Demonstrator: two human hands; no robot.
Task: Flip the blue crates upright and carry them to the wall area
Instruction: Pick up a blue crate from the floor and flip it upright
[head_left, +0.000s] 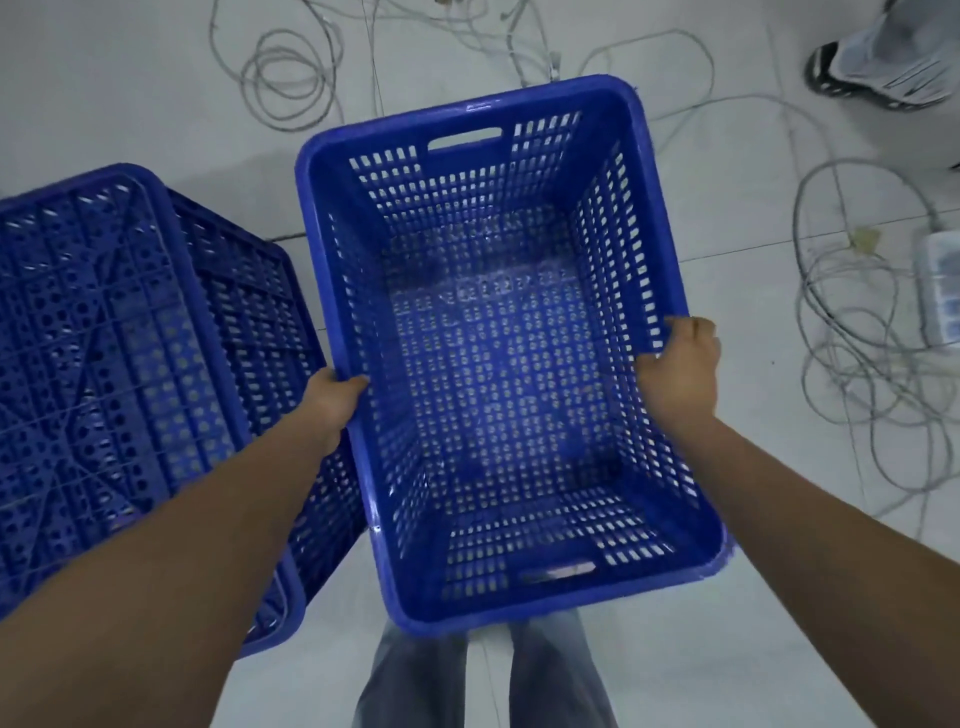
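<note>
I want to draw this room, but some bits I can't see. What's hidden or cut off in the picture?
Head view only:
- Upside-down crate: cut off by the left edge; the left arm covers its near side.
- Left hand and right hand: fingertips hidden behind the upright crate rim.
- Shoe: its wearer is cut off by the top edge.
- White box: blurred, cut by the right edge.
- The wall isn't visible.

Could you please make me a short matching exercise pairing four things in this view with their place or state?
Things:
1. held crate
2. second crate
3. cables
4. shoe

States or places:
A. top right corner of the view
B. upside down, base facing up
C. loose on the floor
D. upright, gripped by the left hand and right hand

Pairs: 1-D, 2-B, 3-C, 4-A
</note>
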